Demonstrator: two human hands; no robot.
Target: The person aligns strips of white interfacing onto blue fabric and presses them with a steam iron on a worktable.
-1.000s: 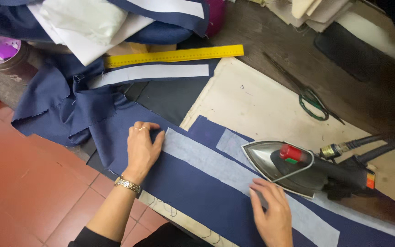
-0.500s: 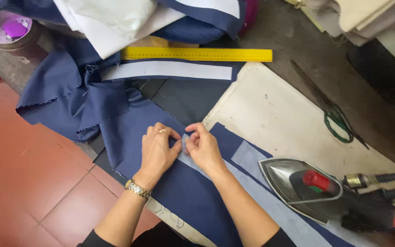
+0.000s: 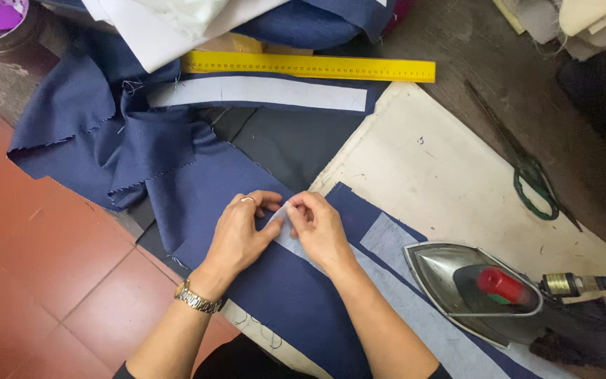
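No packages, labels, signs or screens show anywhere in this view, neither by the fingers nor further off on the work surface.
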